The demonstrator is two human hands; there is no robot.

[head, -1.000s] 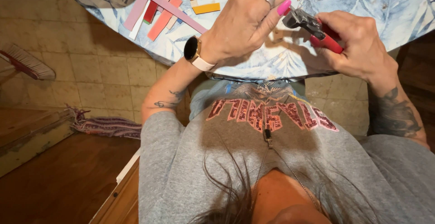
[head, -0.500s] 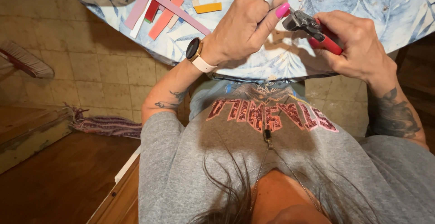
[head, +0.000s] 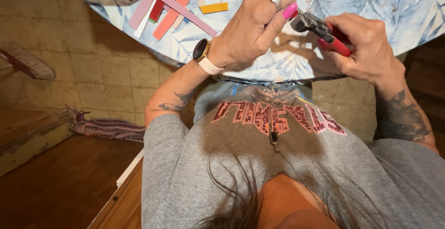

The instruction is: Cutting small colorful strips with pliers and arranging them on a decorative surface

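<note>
Tiled floor below, with a round worktop under a pale blue leaf-print cloth at the far side. Over its near edge, right hand closed around the red handles of metal-headed nippers, jaws pointing left. Left hand, ringed and pink-nailed, curled just beside the jaws, fingertips pinched together at the tool's head; whatever sits between them too small to tell. White-strapped smartwatch on the left wrist. Farther left on the cloth, loose strips of pink, red and orange tile.

Nippers' tip hidden behind fingers — broom cut off by edge
</note>
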